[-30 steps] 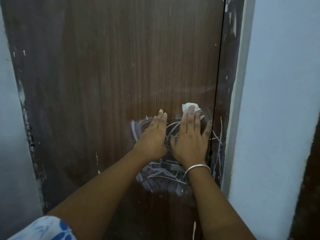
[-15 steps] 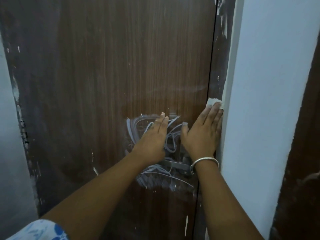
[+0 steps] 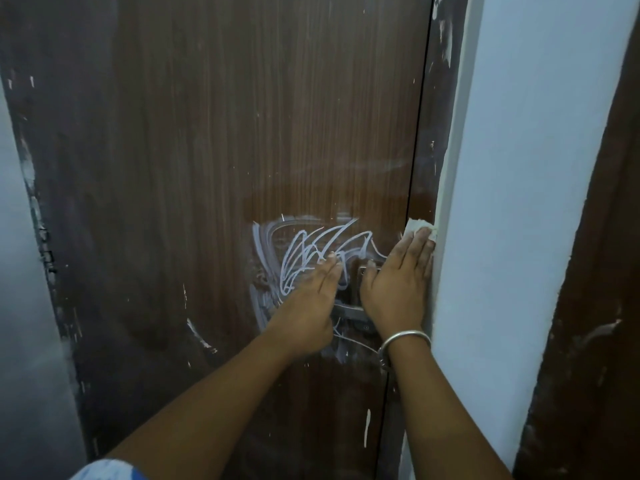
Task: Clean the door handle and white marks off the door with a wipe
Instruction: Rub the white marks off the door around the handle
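Note:
A dark brown wooden door (image 3: 242,133) fills the view. White scribbled marks (image 3: 311,251) cover it around the metal door handle (image 3: 348,311), which shows between my two hands. My right hand (image 3: 398,289) lies flat on the door frame with a white wipe (image 3: 415,227) pressed under its fingertips, right beside the wall's edge. My left hand (image 3: 308,306) rests flat on the door over the marks, fingers together, holding nothing.
A white wall (image 3: 519,202) juts out right of the door frame (image 3: 429,150). Another brown door or panel (image 3: 595,341) stands at the far right. A pale wall (image 3: 20,306) borders the door's left edge. A silver bangle (image 3: 403,339) circles my right wrist.
My right hand has swept the wipe from the marks above the handle rightward to the door frame. My left hand has stayed on the door, and more of the scribble is uncovered.

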{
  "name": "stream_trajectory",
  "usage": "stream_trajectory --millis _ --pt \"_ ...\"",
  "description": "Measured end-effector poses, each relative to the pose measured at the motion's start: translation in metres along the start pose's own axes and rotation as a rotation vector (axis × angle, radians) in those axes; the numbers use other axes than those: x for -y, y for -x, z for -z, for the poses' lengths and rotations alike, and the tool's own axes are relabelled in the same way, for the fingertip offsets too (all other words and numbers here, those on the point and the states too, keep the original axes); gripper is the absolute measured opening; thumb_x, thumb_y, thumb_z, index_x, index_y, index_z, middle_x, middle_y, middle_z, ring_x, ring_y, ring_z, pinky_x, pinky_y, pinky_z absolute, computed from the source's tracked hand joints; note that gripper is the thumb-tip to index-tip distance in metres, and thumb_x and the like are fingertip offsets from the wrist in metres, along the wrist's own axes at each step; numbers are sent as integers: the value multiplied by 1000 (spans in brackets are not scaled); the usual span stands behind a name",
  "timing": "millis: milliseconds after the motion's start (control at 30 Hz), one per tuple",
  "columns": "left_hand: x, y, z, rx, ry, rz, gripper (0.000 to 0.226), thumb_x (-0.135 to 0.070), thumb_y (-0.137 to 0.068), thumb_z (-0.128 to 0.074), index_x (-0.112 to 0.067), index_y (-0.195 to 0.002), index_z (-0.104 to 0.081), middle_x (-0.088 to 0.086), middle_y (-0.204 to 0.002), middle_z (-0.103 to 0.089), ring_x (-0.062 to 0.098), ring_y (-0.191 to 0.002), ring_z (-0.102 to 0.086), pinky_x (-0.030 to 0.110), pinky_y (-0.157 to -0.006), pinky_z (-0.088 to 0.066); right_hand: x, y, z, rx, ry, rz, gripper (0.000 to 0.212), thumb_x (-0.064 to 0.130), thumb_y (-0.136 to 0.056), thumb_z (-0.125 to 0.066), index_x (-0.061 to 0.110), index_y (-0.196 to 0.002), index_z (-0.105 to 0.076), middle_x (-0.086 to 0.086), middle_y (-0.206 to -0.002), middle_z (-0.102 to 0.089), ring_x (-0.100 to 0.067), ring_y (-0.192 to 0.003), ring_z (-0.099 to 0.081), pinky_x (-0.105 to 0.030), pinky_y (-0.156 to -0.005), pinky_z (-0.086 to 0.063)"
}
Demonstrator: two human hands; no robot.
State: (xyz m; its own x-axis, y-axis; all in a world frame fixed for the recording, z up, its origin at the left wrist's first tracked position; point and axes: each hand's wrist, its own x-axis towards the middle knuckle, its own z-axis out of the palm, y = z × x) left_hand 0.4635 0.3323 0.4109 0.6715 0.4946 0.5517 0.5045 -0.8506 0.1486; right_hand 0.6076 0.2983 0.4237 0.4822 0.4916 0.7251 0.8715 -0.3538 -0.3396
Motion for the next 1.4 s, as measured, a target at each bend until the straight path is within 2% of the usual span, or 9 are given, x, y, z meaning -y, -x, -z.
stream_trajectory --millis 233,367,500,700,800,900,1100,1233,1400 --pt "-8 7 -18 26 21 23 76 -7 -88 -46 -16 -150 -3 3 -160 -1 14 -146 -1 25 -115 -3 -14 29 -11 87 -55 -15 72 26 -95 -39 1 -147 6 -19 -155 15 -32 -144 9 -44 -118 -12" --pt "-10 13 -21 32 -77 -2 69 -13 -88 -47 -14 -149 -13 6 -156 -20 17 -144 -14 26 -113 1 -21 47 -18 134 -126 -51 66 30 -98 -32 2 -147 2 -17 -156 13 -31 -144 5 -44 -117 -17" --pt "-10 15 -19 62 -125 -20 67 -15 -87 -50 -13 -147 -20 7 -153 -27 19 -142 -18 25 -111 2 -19 40 -14 107 -196 -41 64 33 -99 -30 2 -147 -2 -15 -157 10 -30 -145 5 -44 -118 -15" --pt "-13 10 -27 0 -111 12 65 -8 -82 -49 -13 -144 -29 5 -145 -39 18 -137 -28 29 -116 -4 -26 26 -16 68 -85 36 65 34 -98 -29 5 -148 1 -15 -157 10 -31 -144 8 -46 -118 -8" --pt "-14 8 -33 -60 -126 18 59 -10 -85 -48 -14 -142 -34 5 -138 -46 20 -130 -35 32 -116 -14 -27 30 -20 72 -123 16 67 35 -97 -33 8 -148 1 -11 -157 10 -27 -144 11 -44 -119 -7" --pt "-12 4 -33 -93 -113 3 50 -16 -89 -45 -14 -139 -42 6 -129 -54 22 -120 -44 33 -111 -24 -26 39 -23 109 -182 -14 70 39 -97 -34 11 -149 3 -6 -157 13 -23 -143 14 -42 -119 -6" --pt "-10 -4 -29 -119 -44 11 39 -9 -88 -48 -13 -126 -58 9 -107 -65 26 -101 -55 33 -90 -40 -16 25 -12 84 -190 26 73 45 -96 -31 7 -148 5 -9 -156 17 -24 -142 18 -37 -117 4" --pt "-12 -5 -32 -146 -24 47 34 -10 -90 -49 -16 -121 -62 9 -99 -66 26 -95 -55 33 -84 -42 -7 4 -4 27 -195 46 75 46 -95 -33 7 -148 3 -9 -157 14 -24 -143 15 -36 -115 3" --pt "-16 -4 -32 -192 -1 74 31 -7 -88 -49 -13 -113 -66 8 -99 -67 26 -94 -56 32 -87 -40 -18 32 -19 66 -180 5 74 46 -94 -32 11 -148 4 -5 -157 13 -23 -144 13 -43 -119 -6"
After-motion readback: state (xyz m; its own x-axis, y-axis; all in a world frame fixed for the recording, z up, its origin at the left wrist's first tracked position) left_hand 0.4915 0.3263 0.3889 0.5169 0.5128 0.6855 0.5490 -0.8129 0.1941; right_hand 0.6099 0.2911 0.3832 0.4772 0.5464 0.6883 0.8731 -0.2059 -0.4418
